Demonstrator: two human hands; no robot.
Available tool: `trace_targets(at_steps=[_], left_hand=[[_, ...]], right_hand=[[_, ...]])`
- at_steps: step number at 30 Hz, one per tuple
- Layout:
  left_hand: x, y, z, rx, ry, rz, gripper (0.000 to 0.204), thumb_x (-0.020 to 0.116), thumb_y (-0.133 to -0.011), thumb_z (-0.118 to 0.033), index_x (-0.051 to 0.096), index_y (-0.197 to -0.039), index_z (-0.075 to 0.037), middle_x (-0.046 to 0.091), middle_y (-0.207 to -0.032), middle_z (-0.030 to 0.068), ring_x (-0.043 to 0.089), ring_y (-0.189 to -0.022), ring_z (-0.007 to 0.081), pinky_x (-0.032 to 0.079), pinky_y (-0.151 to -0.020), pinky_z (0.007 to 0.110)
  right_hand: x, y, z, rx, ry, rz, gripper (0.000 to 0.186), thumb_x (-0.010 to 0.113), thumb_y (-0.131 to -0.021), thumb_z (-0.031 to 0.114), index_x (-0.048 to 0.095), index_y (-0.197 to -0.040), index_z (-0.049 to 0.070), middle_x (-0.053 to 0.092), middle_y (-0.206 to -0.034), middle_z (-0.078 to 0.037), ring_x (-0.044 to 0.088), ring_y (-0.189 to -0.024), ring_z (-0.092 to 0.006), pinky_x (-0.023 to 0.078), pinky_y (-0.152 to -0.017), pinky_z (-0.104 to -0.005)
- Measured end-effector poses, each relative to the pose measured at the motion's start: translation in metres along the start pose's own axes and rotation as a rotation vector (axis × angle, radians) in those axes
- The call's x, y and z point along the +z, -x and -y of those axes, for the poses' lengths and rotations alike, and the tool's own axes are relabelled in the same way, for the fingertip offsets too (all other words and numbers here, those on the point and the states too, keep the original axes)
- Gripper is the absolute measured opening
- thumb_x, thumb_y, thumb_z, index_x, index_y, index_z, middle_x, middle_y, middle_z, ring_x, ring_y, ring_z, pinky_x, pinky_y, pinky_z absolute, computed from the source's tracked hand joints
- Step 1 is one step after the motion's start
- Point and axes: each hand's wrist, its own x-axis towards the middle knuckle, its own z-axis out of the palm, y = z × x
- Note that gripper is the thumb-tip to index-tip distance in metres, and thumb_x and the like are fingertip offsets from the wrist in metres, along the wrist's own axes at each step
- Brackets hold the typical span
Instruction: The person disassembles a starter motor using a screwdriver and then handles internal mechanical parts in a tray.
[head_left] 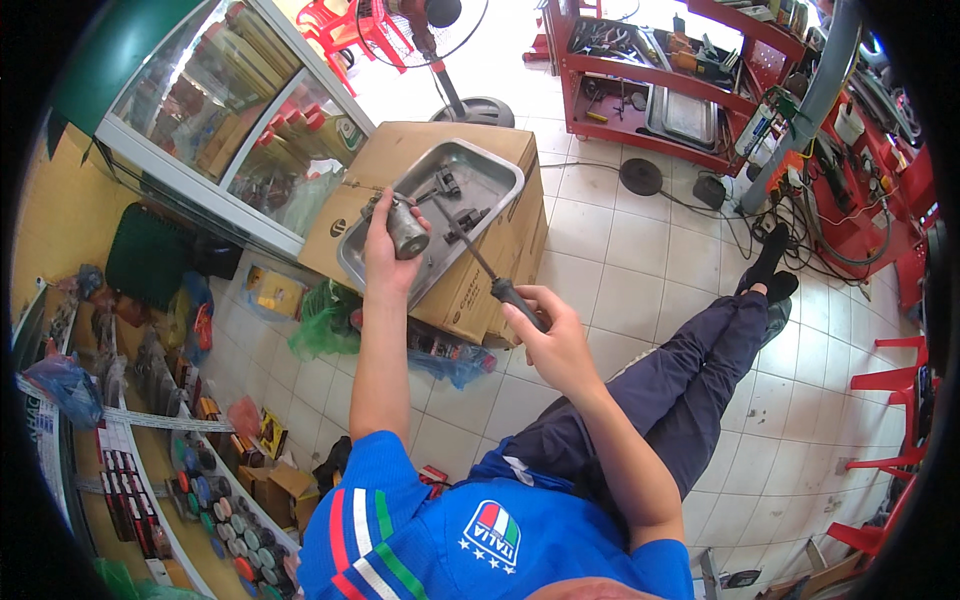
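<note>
My left hand [385,250] is closed round a grey metal cylinder-shaped motor part [408,235], its rounded end turned toward me. A screwdriver [508,294] with a black handle and long shaft sits in my right hand [556,345]. Its shaft slants up and left over the tray; I cannot tell whether the tip touches anything. Beneath both tools is a rectangular metal tray [505,172], resting tilted to my view on a cardboard box [500,275]. Small dark metal parts [466,222] lie in the tray to the right of the motor part.
Left stands a glass cabinet [225,110] with bottles inside; shelves [150,430] of packaged goods run below it. A fan [470,108] stands beyond the box. At the far right are a red tool cart [650,75], cables and red plastic chairs [885,385]. My legs [690,390] stretch right over the tiled floor.
</note>
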Motion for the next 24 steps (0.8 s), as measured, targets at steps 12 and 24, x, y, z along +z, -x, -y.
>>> trace_targets(at_steps=[12, 24], left_hand=[[0.014, 0.004, 0.008, -0.033, 0.011, 0.066, 0.041, 0.065, -0.094, -0.033, 0.057, -0.106, 0.005, 0.063, -0.088, 0.0097, 0.064, -0.076, 0.0168, 0.056, -0.067, 0.032], [0.02, 0.006, 0.012, -0.024, -0.02, 0.036, 0.04, 0.064, -0.095, -0.033, 0.059, -0.104, 0.005, 0.064, -0.08, 0.0085, 0.064, -0.073, 0.0173, 0.056, -0.066, 0.031]], right_hand=[[0.018, -0.01, -0.019, -0.131, 0.042, -0.005, 0.039, 0.064, -0.096, 0.025, 0.058, -0.121, -0.004, 0.066, -0.08, -0.007, 0.056, -0.065, -0.0081, 0.045, -0.059, -0.0238], [0.015, -0.009, -0.013, -0.139, 0.093, -0.032, 0.036, 0.064, -0.095, 0.023, 0.059, -0.119, -0.003, 0.065, -0.079, -0.006, 0.056, -0.066, -0.0085, 0.045, -0.059, -0.0248]])
